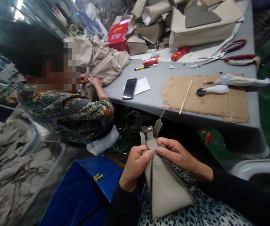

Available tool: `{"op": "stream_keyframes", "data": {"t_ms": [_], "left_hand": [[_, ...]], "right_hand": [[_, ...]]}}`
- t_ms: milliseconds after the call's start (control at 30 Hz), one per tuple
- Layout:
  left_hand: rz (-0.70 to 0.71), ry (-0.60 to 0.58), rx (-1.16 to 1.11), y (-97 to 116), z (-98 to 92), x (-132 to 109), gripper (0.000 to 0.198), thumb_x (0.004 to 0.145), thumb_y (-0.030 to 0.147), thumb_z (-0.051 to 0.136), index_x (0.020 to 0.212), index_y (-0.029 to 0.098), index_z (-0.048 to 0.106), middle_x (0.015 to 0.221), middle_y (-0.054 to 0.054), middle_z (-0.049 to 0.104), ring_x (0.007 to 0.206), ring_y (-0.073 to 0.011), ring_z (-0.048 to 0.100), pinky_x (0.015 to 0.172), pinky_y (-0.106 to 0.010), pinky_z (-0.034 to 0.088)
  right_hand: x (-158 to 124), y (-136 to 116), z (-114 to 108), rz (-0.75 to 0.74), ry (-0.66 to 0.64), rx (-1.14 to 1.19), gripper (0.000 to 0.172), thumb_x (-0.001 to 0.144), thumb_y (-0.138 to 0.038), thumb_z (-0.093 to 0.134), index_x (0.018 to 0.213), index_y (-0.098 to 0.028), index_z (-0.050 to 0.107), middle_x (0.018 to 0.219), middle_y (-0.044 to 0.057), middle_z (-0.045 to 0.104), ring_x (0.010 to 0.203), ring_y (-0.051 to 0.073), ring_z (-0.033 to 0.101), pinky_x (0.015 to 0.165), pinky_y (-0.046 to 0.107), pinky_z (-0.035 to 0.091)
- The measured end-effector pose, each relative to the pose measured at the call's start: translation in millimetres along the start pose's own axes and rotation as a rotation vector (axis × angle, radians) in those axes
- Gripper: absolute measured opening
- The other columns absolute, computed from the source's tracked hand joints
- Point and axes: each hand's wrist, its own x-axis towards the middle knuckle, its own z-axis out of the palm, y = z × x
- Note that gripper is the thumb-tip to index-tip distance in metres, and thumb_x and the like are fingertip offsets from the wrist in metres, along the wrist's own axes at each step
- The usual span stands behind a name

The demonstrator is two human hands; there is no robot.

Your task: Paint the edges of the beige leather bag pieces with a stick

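A beige handbag [169, 188] with dark edges lies across my lap, its narrow end pointing toward the table. My left hand [136, 163] pinches that end from the left, thumb on top. From the right, my right hand [176, 155] grips the same spot, and the two thumbs nearly meet over the seam. Just beyond my fingers, a strap with a metal buckle [150, 128] sticks up from the bag. My fingertips beneath the material are hidden.
On the grey table [149, 106] are a cardboard sheet [214, 103] with a thin stick [186, 96], a phone [129, 88], red-handled scissors [240, 58] and bag pieces [203, 34]. A co-worker [64, 116] sits at left handling beige material. A blue bin [78, 188] stands beside my left arm.
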Motion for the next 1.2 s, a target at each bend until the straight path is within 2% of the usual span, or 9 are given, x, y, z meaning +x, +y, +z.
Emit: {"op": "stream_keyframes", "data": {"t_ms": [533,833,1033,1200], "left_hand": [[0.002,0.002,-0.004,2,1.9,-1,0.041,0.081,0.052,0.075,0.077,0.011,0.07,0.065,-0.001,0.057,0.055,-0.0107,0.046,0.049,-0.021,0.036],[-0.018,0.026,0.032,3,0.8,-2,0.042,0.08,0.053,0.075,0.074,0.012,0.069,0.062,0.0,0.055,0.052,-0.0102,0.043,0.045,-0.02,0.032],[-0.008,-0.061,0.094,9,-5.9,-4,0.042,0.084,0.053,0.072,0.074,0.013,0.069,0.064,0.0,0.055,0.055,-0.0106,0.044,0.047,-0.02,0.032],[-0.006,-0.095,0.136,15,-11.8,-10,0.043,0.086,0.053,0.07,0.07,0.013,0.066,0.061,0.002,0.049,0.053,-0.0091,0.039,0.046,-0.02,0.029]], "right_hand": [[0,-2,0,0.001,-0.001,-0.005,0.042,0.095,-0.057,0.061,0.079,-0.019,0.053,0.071,-0.004,0.041,0.066,0.012,0.038,0.059,0.025,0.033],[-2,-3,-1,0.012,-0.014,0.016,0.04,0.095,-0.056,0.063,0.081,-0.018,0.056,0.073,-0.003,0.043,0.067,0.012,0.039,0.059,0.025,0.033],[-1,-11,-2,0.057,-0.062,0.031,0.04,0.094,-0.056,0.064,0.083,-0.018,0.056,0.074,-0.003,0.044,0.068,0.012,0.04,0.06,0.024,0.035],[1,-17,-1,0.082,-0.107,-0.041,0.04,0.094,-0.057,0.063,0.084,-0.019,0.056,0.076,-0.002,0.046,0.07,0.013,0.042,0.061,0.024,0.036]]}}
